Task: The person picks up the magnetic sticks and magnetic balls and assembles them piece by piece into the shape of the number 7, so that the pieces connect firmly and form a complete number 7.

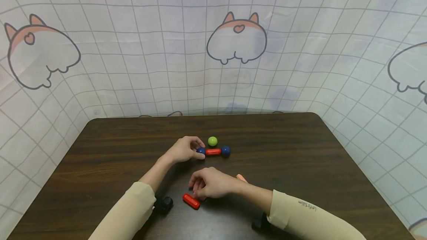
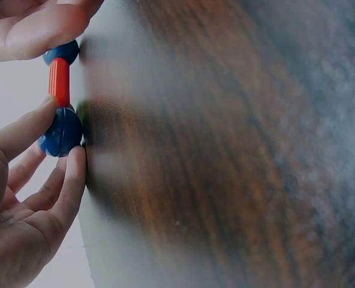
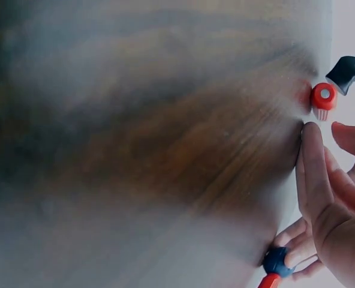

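In the head view, a short red stick (image 1: 213,152) joins two blue balls, one at each end, on the dark table. My left hand (image 1: 182,150) pinches the left blue ball (image 2: 62,133) between thumb and fingers; the far blue ball (image 1: 225,151) is untouched. Nearer to me lies a loose red stick (image 1: 191,201), with a silver spot on its end in the right wrist view. Just beside that stick, my right hand (image 1: 213,183) hangs with loosely bent fingers and nothing in them. A gap shows between its thumb and the red stick (image 3: 323,101).
A green ball (image 1: 212,141) lies just behind the joined piece. Part of an orange stick (image 1: 241,177) shows behind the right forearm. Black wrist devices (image 1: 163,205) sit under both sleeves. A white grid-patterned cloth (image 1: 160,66) hangs around the table (image 1: 300,151).
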Demonstrator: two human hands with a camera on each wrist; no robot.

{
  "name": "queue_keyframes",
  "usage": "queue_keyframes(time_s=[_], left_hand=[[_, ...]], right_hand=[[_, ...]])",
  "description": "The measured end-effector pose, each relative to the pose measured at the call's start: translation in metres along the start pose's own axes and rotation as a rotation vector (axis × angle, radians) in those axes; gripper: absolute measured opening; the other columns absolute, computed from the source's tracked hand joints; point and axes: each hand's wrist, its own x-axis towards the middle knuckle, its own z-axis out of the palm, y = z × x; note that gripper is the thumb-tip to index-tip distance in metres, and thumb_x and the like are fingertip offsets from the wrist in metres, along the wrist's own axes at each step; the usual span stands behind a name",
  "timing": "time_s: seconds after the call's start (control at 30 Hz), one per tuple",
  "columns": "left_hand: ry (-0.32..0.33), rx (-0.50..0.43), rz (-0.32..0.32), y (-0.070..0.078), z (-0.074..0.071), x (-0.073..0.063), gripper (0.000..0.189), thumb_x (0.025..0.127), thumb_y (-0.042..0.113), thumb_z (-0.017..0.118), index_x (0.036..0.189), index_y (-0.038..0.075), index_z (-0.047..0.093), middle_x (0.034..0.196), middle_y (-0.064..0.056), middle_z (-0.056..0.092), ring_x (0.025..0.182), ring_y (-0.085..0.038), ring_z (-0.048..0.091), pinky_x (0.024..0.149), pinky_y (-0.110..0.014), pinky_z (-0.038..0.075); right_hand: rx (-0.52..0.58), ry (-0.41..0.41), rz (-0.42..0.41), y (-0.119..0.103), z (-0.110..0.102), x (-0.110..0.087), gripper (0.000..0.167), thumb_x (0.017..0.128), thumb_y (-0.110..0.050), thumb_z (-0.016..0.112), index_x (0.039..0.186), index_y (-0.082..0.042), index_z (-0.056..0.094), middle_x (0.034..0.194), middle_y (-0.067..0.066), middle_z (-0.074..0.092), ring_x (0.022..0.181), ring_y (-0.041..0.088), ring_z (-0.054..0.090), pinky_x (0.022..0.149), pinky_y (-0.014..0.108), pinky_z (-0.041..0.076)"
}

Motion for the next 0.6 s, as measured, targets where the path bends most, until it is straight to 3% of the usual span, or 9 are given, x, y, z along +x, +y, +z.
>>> queue_keyframes(time_s=[0.6], left_hand=[[0.005, 0.005, 0.004, 0.0, 0.0, 0.0, 0.026, 0.086, 0.016, 0.086, 0.107, 0.01, 0.073, 0.103, -0.005, 0.068, 0.094, -0.021, 0.061, 0.082, -0.038, 0.051]], right_hand=[[-0.014, 0.0, -0.019, -0.003, -0.009, -0.01, 0.016, 0.094, -0.002, 0.071, 0.109, -0.003, 0.069, 0.082, -0.006, 0.07, 0.07, 0.007, 0.067, 0.067, 0.022, 0.054]])
